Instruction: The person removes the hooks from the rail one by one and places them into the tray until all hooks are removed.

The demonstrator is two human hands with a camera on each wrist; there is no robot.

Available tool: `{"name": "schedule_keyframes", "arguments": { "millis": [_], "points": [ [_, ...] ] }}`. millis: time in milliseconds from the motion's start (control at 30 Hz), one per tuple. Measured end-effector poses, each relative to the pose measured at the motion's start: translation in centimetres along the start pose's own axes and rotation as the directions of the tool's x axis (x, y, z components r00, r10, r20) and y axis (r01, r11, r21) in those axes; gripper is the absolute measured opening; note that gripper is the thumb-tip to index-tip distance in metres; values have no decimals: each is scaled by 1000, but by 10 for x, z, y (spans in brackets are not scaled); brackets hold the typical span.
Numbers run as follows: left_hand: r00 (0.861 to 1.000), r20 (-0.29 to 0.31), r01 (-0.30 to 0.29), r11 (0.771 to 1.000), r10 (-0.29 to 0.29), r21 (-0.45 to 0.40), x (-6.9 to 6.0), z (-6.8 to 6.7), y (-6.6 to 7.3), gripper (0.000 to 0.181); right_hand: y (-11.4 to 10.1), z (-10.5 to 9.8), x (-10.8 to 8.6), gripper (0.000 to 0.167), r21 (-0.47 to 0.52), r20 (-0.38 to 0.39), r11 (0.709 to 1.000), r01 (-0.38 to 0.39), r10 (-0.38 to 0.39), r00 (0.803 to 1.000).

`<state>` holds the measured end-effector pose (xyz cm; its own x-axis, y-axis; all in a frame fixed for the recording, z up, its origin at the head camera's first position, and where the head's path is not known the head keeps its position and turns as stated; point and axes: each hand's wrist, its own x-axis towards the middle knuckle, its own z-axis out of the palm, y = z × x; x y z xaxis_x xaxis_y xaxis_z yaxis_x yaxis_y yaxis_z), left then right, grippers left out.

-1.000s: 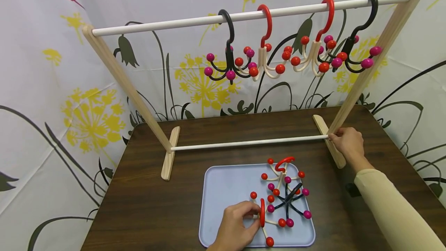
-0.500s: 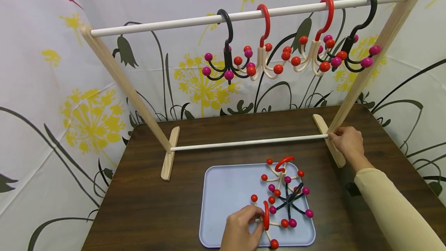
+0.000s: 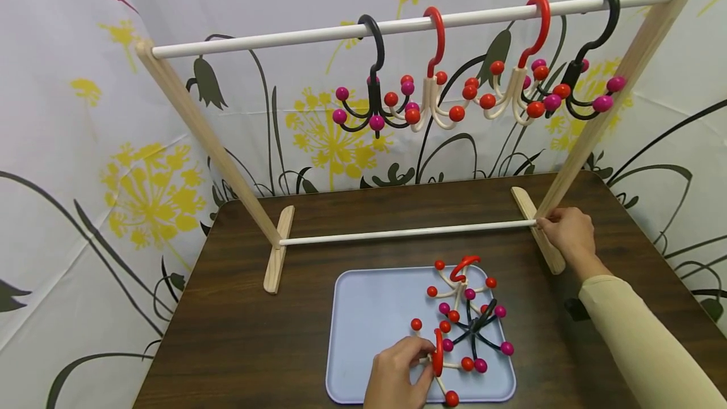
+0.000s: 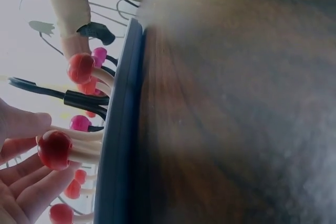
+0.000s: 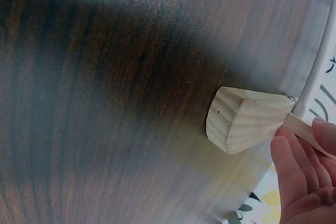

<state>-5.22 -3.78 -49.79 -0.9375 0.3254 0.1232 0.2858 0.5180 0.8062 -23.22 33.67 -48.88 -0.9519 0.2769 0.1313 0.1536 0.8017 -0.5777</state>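
Note:
My left hand pinches a red-hooked octopus-shaped hanger with cream arms and red ball tips, low over the blue-grey tray. In the left wrist view, one of its red balls sits between thumb and fingers. Right beside it in the tray lies a black hanger with magenta balls. Behind that is another red-hooked cream hanger. Over at the rack, my right hand grips the foot of the right wooden post, just above its base; thumb and fingers lie either side of it.
From the rack's white top rod hang several hangers, among them a black one and a red-hooked one. A white lower rod joins the feet. A patterned curtain backs the dark wooden table.
My left hand and the red-hooked hanger have shifted a little to the right in the tray. The black hanger beside it has slid slightly right too. My right hand stays on the post.

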Motion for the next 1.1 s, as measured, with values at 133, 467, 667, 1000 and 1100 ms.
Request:
{"name": "schedule_keyframes", "arguments": {
  "millis": [133, 467, 667, 1000, 1100],
  "points": [
    [1000, 14, -6, 1000, 6, -15, -1, -1, -2, 24, 0, 0, -1, 28, -1, 6, 1000, -8, 8, 1000],
    [999, 45, 1, 999, 1, -51, -5, -10, -1, 26, 1, 0, 0, 27, -6, -1, 1000, 12, -12, 1000],
    [998, 23, -57, 995, 59, -83, -7, -24, -7, 30, 2, 0, 0, 27, -1, -1, 1000, 8, -8, 1000],
    [897, -282, -357, 934, 341, -7, 24, -98, -9, 33, 1, 0, 0, 27, 2, 9, 1000, 13, -13, 1000],
    [845, -358, -414, 910, 397, 32, 44, -133, 5, 30, 1, -1, 0, 27, 0, 10, 1000, 10, -10, 1000]
  ]
}}
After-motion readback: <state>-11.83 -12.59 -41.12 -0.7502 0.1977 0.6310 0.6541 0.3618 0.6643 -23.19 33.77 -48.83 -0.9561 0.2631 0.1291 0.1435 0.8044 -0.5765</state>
